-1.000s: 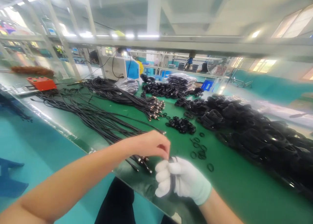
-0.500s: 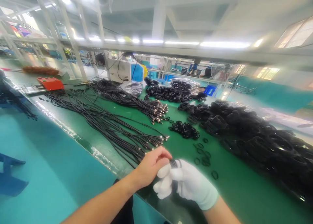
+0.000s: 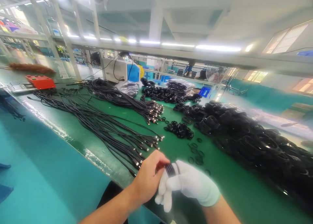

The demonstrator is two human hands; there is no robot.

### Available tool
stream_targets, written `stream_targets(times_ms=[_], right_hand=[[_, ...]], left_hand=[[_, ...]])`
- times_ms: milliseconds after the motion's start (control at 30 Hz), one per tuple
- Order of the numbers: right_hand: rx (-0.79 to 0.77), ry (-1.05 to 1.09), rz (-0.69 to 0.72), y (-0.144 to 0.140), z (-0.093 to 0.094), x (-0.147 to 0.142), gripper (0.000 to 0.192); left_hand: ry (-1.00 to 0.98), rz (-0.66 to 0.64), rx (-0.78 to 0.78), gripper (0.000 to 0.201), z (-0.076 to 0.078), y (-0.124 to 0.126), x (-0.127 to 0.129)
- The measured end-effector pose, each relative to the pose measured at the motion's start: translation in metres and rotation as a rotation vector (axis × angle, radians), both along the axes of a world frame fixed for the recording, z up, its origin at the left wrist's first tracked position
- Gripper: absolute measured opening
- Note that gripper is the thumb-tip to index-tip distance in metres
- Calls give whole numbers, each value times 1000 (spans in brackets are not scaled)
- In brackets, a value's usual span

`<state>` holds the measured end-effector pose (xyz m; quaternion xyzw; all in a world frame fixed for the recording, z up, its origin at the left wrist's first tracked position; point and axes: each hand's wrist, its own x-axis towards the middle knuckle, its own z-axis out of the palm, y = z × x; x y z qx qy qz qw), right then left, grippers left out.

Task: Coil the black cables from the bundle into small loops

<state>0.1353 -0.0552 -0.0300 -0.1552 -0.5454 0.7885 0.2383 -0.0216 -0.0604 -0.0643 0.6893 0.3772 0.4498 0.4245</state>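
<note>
A bundle of black strands (image 3: pixel 170 170) is held in the gloved right hand (image 3: pixel 187 182), whose fingers are curled about it; a thin black band (image 3: pixel 178 167) is seen against the glove, just beside the bundle. The bundle is held above the near part of the green table (image 3: pixel 234 188). Its upper left side is touched by the fingertips of the bare left hand (image 3: pixel 151 173), whose fingers are bent; whether anything is pinched between them cannot be told. Beyond the left hand, long black cables (image 3: pixel 97 128) are spread, their plug ends turned toward the hands. Farther back, a second bunch of cables (image 3: pixel 122 97) is laid, with a pile of small rings (image 3: pixel 179 130) near its ends. Loose rings (image 3: pixel 199 140) are scattered near that pile. On the right, black coils (image 3: pixel 256 147) are heaped.
</note>
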Motion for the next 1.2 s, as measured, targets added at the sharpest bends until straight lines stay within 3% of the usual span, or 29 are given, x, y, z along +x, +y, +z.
stream_targets(times_ms=[200, 367, 533, 700, 833, 967, 1133, 1200], right_hand=[[64, -60, 1, -4, 3, 3, 22], [6, -17, -12, -10, 3, 2, 22], [-6, -46, -19, -11, 2, 9, 24], [0, -146, 22, -12, 7, 13, 30], [87, -140, -29, -17, 15, 4, 37], [265, -228, -201, -26, 29, 8, 51], [336, -547, -673, -37, 47, 33, 46], [369, -612, -739, -39, 51, 34, 51]], left_hand=[[16, 42, 215, 14, -1, -3, 4], [-66, 78, 451, 23, -3, -3, 7], [11, -2, 457, 26, 9, -5, 4], [207, -226, 420, 35, 31, -2, -1], [187, -211, 511, 23, 35, 2, -3], [130, -219, 501, 21, 39, 3, -5], [143, -195, 442, 24, 49, 5, -11], [172, -192, 419, 25, 51, 6, -11]])
